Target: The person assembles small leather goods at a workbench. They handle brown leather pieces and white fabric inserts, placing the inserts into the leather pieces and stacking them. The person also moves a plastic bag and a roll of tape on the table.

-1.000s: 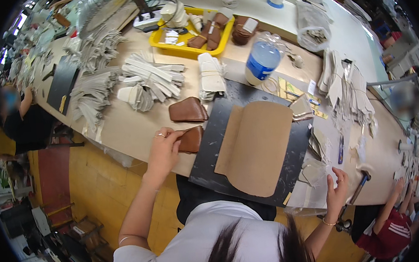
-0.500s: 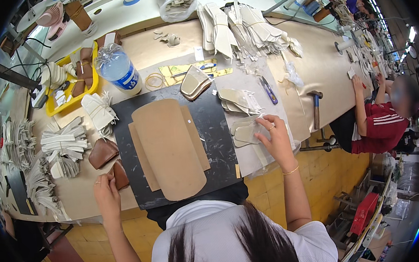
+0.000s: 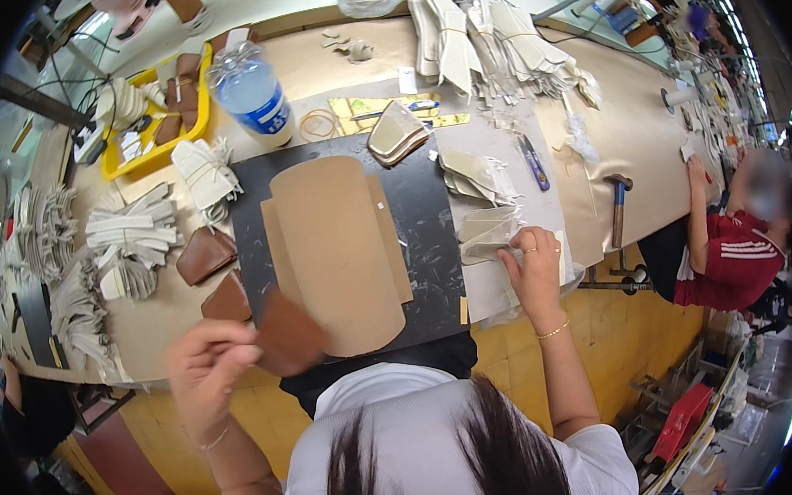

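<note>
The brown leather piece (image 3: 286, 332) is lifted just above the near edge of the workbench (image 3: 326, 62), at the near left corner of the tan cardboard pattern (image 3: 336, 252). The left hand (image 3: 208, 365) pinches it by its left edge, with the fingers closed together on it. To do this step well, I think the grip should stay at the edge, so that the face of the leather is not creased or marked, and the piece should be carried flat and not bent.

On the right side, the right hand (image 3: 533, 269) pinches one pale cut piece (image 3: 486, 238) from a small loose pile that lies on a white sheet, just right of the black cutting mat (image 3: 426, 217). The thumb and the first fingers are pressed on the top piece. It seems wise to take only one layer and to check that the piece below does not come up with it.

A little farther on the left, two more brown leather pieces (image 3: 206, 255) wait on the bench, near to the mat but not touching it. Farther still are bundles of pale strips (image 3: 134, 233), a plastic water bottle (image 3: 252, 91) and a yellow tray (image 3: 158, 153). On the right a hammer (image 3: 618, 211) lies, and another person in a red shirt (image 3: 727, 259) works at the same bench.
</note>
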Available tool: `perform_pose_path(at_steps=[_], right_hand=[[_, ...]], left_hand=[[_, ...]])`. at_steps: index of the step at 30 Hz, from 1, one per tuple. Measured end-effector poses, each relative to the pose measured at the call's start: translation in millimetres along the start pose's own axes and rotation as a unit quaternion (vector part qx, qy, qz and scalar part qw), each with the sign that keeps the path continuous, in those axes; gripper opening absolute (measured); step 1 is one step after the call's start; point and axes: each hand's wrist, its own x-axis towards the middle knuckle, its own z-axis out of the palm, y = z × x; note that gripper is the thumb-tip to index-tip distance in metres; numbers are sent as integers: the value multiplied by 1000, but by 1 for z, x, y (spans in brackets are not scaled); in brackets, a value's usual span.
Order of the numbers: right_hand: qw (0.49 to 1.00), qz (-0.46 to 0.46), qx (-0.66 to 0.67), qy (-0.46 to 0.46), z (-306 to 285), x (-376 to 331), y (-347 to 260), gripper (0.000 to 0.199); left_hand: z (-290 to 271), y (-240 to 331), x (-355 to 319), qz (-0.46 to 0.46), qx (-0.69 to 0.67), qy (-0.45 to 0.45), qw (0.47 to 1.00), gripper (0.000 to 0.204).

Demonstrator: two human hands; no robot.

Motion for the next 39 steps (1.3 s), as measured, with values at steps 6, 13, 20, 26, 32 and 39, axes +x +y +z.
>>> perform_pose_path(at_steps=[6,13,20,26,32,39], right_hand=[[941,102,277,-165,-11,8,28,22],[798,209,549,-133,-42,34,-4,19],[775,60,615,-132,-56,63,-69,20],[729,-23,627,-276,-54,59,-115,14],[708,-21,614,-350,-49,56,-131,11],[762,11,543,-353,-45,84,-126,20]], left_hand=[[36,-22,51,-136,64,-135,979,14],[26,-35,49,-226,-92,-82,966,17],[37,-8,59,-207,-11,-172,963,16],[47,-14,70,-96,69,-179,977,27],[33,-18,63,-217,-62,-141,964,24],[25,-29,50,-257,-75,-151,952,27]])
